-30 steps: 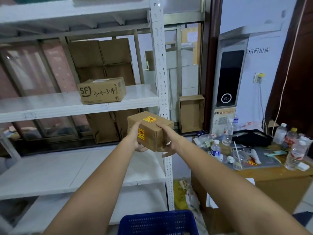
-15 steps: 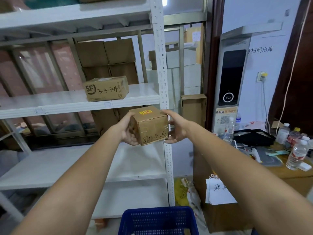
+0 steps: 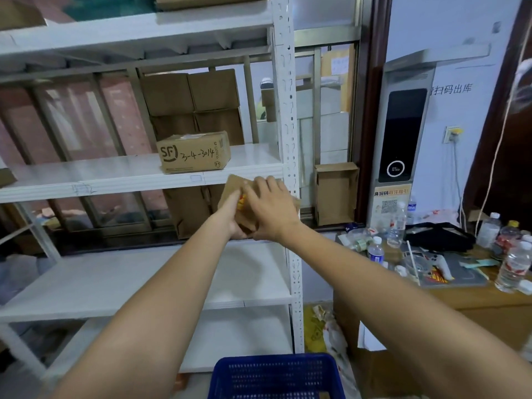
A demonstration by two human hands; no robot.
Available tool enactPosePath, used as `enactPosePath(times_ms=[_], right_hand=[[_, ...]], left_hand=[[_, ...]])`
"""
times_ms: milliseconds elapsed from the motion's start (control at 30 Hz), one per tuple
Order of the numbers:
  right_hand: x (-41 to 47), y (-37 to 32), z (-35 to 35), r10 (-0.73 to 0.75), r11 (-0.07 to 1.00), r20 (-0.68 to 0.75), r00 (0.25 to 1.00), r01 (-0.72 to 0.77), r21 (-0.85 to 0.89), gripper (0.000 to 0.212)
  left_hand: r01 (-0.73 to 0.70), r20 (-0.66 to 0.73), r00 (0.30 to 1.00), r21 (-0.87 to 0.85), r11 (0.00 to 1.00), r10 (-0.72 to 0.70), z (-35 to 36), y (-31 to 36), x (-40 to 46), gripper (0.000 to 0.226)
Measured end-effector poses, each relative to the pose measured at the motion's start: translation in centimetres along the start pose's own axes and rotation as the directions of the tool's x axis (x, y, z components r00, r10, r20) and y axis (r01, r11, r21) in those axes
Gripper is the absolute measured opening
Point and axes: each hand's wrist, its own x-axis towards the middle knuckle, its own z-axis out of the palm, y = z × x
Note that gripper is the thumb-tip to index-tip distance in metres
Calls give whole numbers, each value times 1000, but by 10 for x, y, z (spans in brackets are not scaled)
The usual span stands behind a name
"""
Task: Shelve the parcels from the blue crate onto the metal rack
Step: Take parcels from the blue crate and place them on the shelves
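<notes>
A small brown cardboard parcel with a yellow and red sticker is held in the air in front of the white metal rack, just below its middle shelf. My left hand grips its lower left side. My right hand lies across its top and right side, hiding most of it. An SF Express parcel with handwritten numbers sits on the middle shelf, above and left of my hands. The blue crate is at the bottom edge; its contents are not visible.
Stacked brown cartons stand behind the rack. An open cardboard box leans by the window. To the right a wooden desk carries several water bottles, a black bag and clutter. A scanner kiosk stands against the wall.
The parcel has been turned and tilted in my hands; my right hand has moved from its side to over its top. The written side no longer faces me.
</notes>
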Motion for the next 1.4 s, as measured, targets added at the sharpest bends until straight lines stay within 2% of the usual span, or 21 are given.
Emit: enactPosePath(times_ms=[100, 167, 233, 300, 367, 433, 467, 500, 533, 567, 600, 667, 700, 900, 1033, 1133, 1233, 1300, 1400], right_hand=[[6, -16, -6, -160, 971, -22, 987, 154, -181, 98], [10, -29, -7, -201, 946, 11, 980, 197, -258, 104], [15, -44, -8, -225, 944, 3, 974, 219, -245, 108], [23, -60, -16, -239, 966, -62, 969, 231, -114, 103], [33, -77, -27, -110, 987, -170, 979, 128, 98, 92], [48, -91, -36, 187, 934, -210, 960, -107, 341, 76], [56, -96, -40, 353, 834, -126, 927, -251, 492, 69], [65, -104, -43, 468, 663, 41, 883, -381, 644, 64], [74, -110, -45, 493, 431, 253, 832, -486, 760, 62], [81, -118, -46, 438, 196, 448, 779, -569, 799, 59], [89, -130, -46, 355, 8, 591, 724, -635, 772, 53], [100, -156, -40, 233, -217, 736, 636, -704, 677, 45], [106, -169, -36, 200, -269, 757, 622, -708, 653, 46], [171, -245, -20, 143, -299, 749, 647, -694, 656, 43], [228, -285, -5, 169, -278, 712, 681, -661, 698, 38], [272, -305, 6, 184, -237, 662, 727, -621, 747, 28], [316, -318, 20, 185, -173, 589, 787, -563, 808, 29], [348, -322, 32, 135, -177, 547, 826, -523, 834, 31], [391, -326, 55, 63, -163, 523, 850, -508, 845, 37]], left_hand=[[-88, 66, 993, -69, 994, 93, -12, -2, 1, 53], [-82, 130, 988, -52, 995, 88, -25, 4, -1, 49], [-65, 151, 986, -28, 997, 69, -43, 13, -5, 49], [-119, 145, 983, 32, 992, 113, -65, 25, -14, 44], [-91, 134, 987, 26, 996, 87, -95, 36, -22, 54], [-70, 117, 991, 64, 996, 62, -127, 49, -34, 63], [-68, 116, 991, 82, 994, 58, -141, 55, -39, 66], [-68, 115, 992, 93, 993, 57, -157, 62, -46, 68], [-71, 119, 991, 94, 993, 60, -171, 67, -53, 68], [-78, 125, 990, 98, 992, 66, -184, 73, -59, 66], [-90, 131, 988, 98, 991, 76, -201, 78, -66, 64], [-110, 134, 986, 101, 989, 96, -230, 89, -75, 64], [-116, 124, 987, 103, 988, 103, -245, 95, -78, 64], [-188, -55, 980, 60, 980, 191, -327, 136, -81, 75], [-250, -149, 955, 66, 966, 257, -373, 174, -72, 81], [-323, -177, 925, 102, 941, 337, -404, 209, -60, 67], [-402, -201, 883, 146, 904, 425, -430, 246, -41, 61], [-450, -209, 855, 159, 879, 475, -443, 271, -25, 65], [-490, -147, 846, 161, 857, 512, -460, 304, -1, 62]])
